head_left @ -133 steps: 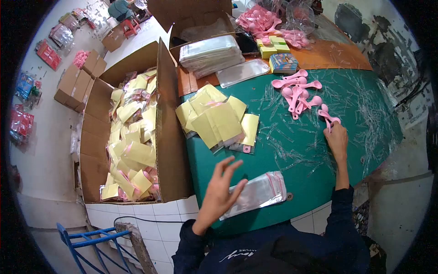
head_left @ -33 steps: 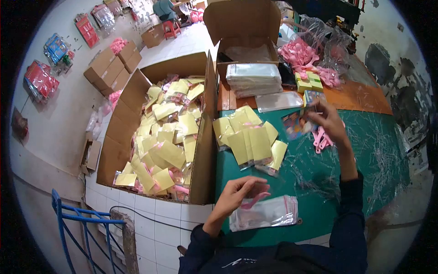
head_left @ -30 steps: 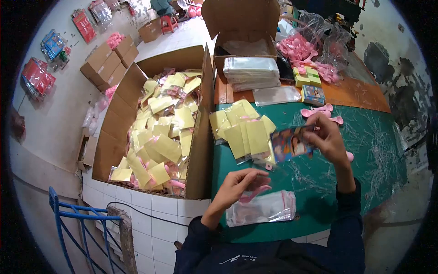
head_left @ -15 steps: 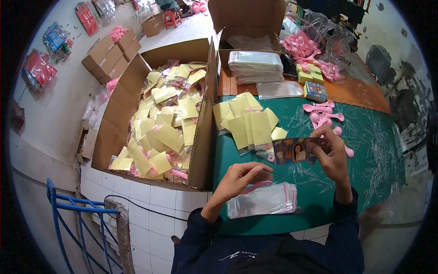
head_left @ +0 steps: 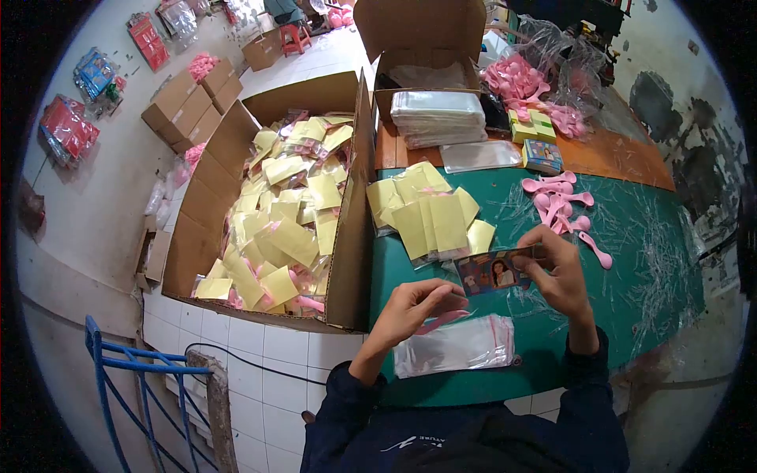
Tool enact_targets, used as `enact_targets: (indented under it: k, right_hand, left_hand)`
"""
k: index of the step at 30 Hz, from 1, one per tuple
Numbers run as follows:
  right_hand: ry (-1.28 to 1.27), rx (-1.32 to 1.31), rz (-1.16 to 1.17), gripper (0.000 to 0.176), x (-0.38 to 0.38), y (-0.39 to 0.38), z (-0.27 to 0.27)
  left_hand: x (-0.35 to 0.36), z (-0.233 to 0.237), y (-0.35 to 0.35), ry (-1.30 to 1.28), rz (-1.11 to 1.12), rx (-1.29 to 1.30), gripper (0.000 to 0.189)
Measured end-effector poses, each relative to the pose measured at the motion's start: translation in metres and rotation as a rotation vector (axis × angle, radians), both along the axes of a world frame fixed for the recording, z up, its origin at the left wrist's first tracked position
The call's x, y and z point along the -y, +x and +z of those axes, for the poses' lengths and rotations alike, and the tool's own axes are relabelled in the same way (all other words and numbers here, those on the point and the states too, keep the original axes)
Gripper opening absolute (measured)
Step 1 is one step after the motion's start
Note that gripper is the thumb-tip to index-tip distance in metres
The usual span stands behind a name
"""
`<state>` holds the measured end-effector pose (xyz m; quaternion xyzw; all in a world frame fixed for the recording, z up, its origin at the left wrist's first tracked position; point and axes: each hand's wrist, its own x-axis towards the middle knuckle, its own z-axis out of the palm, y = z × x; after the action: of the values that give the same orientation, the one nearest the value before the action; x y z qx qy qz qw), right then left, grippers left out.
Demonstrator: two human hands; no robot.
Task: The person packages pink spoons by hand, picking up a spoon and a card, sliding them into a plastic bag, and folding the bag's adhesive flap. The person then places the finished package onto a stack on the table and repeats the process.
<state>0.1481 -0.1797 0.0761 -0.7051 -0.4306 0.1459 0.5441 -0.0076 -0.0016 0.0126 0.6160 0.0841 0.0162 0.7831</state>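
Observation:
My right hand [head_left: 561, 274] pinches the right end of a dark printed card [head_left: 478, 276] with a person's picture on it. The card is held above the green table, its left end close to my left fingertips. My left hand [head_left: 412, 314] is curled with its fingers together, and a pink spoon [head_left: 446, 320] shows partly beneath them. Under that hand lies a stack of clear plastic bags [head_left: 461, 349] with a reddish strip near the right side. Beyond the card is a pile of packed bags with yellow cards [head_left: 430, 221].
A large cardboard box [head_left: 348, 260] full of similar packs stands left of the green table [head_left: 552, 347]. Loose pink spoons [head_left: 556, 205] lie at right. Further back are stacked clear bags [head_left: 438, 114], a card stack [head_left: 542, 156] and more bagged spoons [head_left: 516, 83]. A blue metal frame [head_left: 150, 359] stands lower left.
My right hand has moved the card a little left and down, nearer to my left hand. My left hand stays nearly in place over the bags.

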Motion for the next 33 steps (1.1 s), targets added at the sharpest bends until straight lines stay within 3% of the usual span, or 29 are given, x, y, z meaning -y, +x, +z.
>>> enact_targets:
  k: [4,8,12,14,19,22,25,28,31,33]
  right_hand:
    - [-0.164,0.27,0.122,0.014,0.001,0.004,0.01]
    - [-0.265,0.335,0.242,0.019,0.0,0.002,0.011]
    - [-0.372,0.333,0.376,0.023,-0.006,-0.001,-0.003]
    - [-0.414,0.392,0.381,0.023,-0.008,-0.003,-0.012]
    - [-0.323,0.009,0.465,0.015,-0.007,0.006,-0.032]
    - [-0.306,-0.119,0.311,0.017,-0.001,0.011,-0.035]
    - [-0.361,-0.237,0.19,0.018,0.006,0.015,-0.047]
    - [-0.24,-0.528,0.257,0.017,0.008,0.001,-0.039]
    - [-0.34,-0.584,0.191,0.017,0.016,-0.001,-0.039]
    - [-0.276,-0.474,0.164,0.018,0.02,-0.003,-0.048]
  left_hand:
    - [0.0,-0.008,0.0,0.157,0.017,-0.017,0.027]
    - [0.006,-0.01,0.004,0.395,-0.024,-0.035,0.028]
    - [0.019,0.01,0.009,0.452,-0.083,-0.008,0.037]
    - [0.021,0.002,0.01,0.557,-0.053,0.012,0.051]
    - [0.018,0.005,0.001,0.63,-0.051,-0.075,0.066]
    - [-0.004,-0.012,-0.02,0.36,-0.155,0.009,0.068]
    - [-0.012,-0.025,-0.032,0.29,-0.05,0.046,0.058]
    - [-0.012,-0.021,-0.039,0.207,0.0,-0.008,0.052]
    - [-0.01,-0.008,-0.038,0.103,-0.057,-0.082,0.054]
    - [-0.007,-0.005,-0.038,0.07,-0.114,-0.083,0.054]
